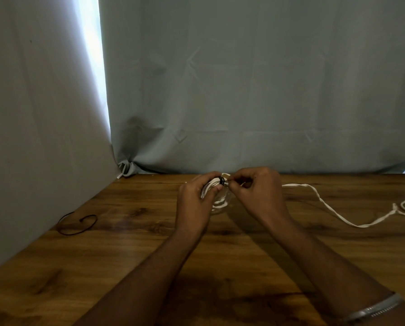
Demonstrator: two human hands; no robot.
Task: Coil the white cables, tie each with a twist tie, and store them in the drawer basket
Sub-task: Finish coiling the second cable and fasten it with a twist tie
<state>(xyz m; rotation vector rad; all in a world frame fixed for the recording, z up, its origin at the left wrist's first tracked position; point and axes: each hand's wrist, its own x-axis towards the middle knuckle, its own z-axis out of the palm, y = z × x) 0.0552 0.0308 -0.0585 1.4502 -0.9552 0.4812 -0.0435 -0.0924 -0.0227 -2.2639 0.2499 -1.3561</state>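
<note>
A coiled white cable [216, 200] is held just above the wooden table [149, 243], near its far edge. My left hand [194, 201] grips the coil from the left side. A black twist tie [221, 180] is wrapped around the top of the coil. My right hand [255, 189] pinches the tie's end at the coil. A second white cable [333, 211] lies loose on the table to the right, running off the frame's right edge. Another black twist tie [77, 223] lies curved on the table at the left.
Grey cloth [243, 90] hangs behind the table and along its left side. A silver bracelet [373, 310] is on my right forearm. No drawer or basket is in view.
</note>
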